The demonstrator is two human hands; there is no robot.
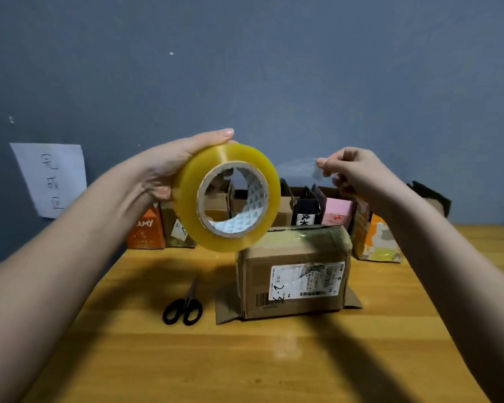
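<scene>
My left hand (169,167) grips a large roll of yellowish clear tape (227,199), held up in the air with its cardboard core facing me. A clear strip of tape (298,167) stretches from the roll to the right. My right hand (352,173) pinches the free end of that strip between thumb and fingers. Below the roll, a brown cardboard box (294,274) with a white shipping label stands on the wooden table (245,359), its bottom flaps spread out flat.
Black-handled scissors (184,306) lie shut on the table left of the box. A row of small boxes (341,213) in orange, brown, black and pink lines the back edge against the blue-grey wall. A handwritten paper sheet (51,178) hangs on the wall at left.
</scene>
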